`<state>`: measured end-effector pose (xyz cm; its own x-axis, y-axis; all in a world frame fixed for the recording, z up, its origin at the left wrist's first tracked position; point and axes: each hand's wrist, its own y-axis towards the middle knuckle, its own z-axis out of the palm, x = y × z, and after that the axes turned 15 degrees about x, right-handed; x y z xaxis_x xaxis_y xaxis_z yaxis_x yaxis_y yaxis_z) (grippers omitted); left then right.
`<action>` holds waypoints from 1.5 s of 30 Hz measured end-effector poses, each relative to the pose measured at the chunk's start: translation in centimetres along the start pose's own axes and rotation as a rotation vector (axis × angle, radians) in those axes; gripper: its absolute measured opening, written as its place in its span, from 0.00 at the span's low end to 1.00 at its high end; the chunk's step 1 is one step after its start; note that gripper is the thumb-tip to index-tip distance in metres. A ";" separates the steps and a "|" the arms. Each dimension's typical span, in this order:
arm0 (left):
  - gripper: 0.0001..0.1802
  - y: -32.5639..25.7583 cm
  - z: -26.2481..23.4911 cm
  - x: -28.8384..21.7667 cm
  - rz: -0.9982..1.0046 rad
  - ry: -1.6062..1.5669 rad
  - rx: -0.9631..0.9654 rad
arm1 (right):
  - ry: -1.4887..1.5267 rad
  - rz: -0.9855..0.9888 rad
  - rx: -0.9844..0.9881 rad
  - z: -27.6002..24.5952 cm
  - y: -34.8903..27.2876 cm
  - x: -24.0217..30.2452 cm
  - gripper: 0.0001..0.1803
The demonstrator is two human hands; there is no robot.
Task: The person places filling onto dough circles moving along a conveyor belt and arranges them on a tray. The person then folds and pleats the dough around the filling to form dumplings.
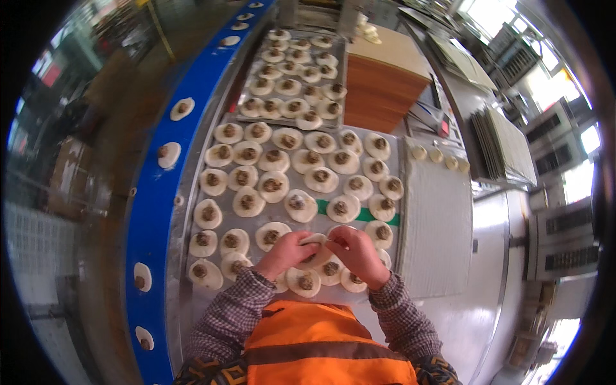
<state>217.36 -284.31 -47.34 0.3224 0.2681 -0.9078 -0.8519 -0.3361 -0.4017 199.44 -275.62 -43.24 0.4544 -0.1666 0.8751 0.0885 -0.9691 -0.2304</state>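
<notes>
Between my two hands, above the near part of the metal table, is a pale dough wrapper. My left hand is closed on its left side, with the thumb and fingers at the edge. At its right edge my right hand pinches the dough with the fingertips. The inside of this wrapper is mostly hidden by my fingers. Flat dough rounds topped with brown filling lie around and below my hands, such as one dough round just beneath and another beside my left hand.
A blue conveyor belt on the left carries several filled rounds. A metal tray of more rounds lies at the far end. On the right, a cloth-covered board bears several small closed buns. A wooden box stands behind.
</notes>
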 end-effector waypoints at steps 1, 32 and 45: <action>0.18 -0.3 -0.3 0.2 -0.017 0.022 0.036 | 0.088 -0.017 0.004 0.4 0.0 0.2 0.08; 0.24 -0.7 1.2 -0.7 0.056 0.110 0.252 | 0.082 -0.135 0.100 -0.2 -3.2 -2.2 0.09; 0.23 -0.5 1.6 -1.1 -0.268 0.058 0.161 | 0.023 -0.160 0.011 1.2 -2.4 -3.2 0.11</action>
<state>216.78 -282.96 -45.96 0.5634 0.2742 -0.7794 -0.7863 -0.1117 -0.6077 198.82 -272.57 -45.94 0.4137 -0.0143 0.9103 0.1675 -0.9816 -0.0916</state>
